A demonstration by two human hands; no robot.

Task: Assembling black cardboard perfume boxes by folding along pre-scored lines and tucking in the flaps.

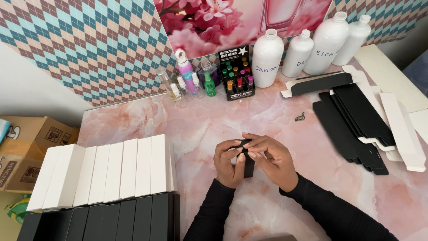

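Slim black carton, upright, mid-table on pink marble, its top pinched between both hands.

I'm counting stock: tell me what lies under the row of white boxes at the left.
Under the row of white boxes lies a row of black boxes, their near ends showing. Anything beneath deeper is covered.

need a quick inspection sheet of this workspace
surface: pink marbled table, no spills seen
job's things: small black box held upright between both hands; flat black box blanks stacked at the right; row of finished white and black boxes at the left
clutter: four white bottles, small spray bottles, display box of coloured vials, small metal clip
hands: left hand and right hand both grip the box
cables: nothing seen
surroundings: diamond-patterned wall, cardboard boxes at the left
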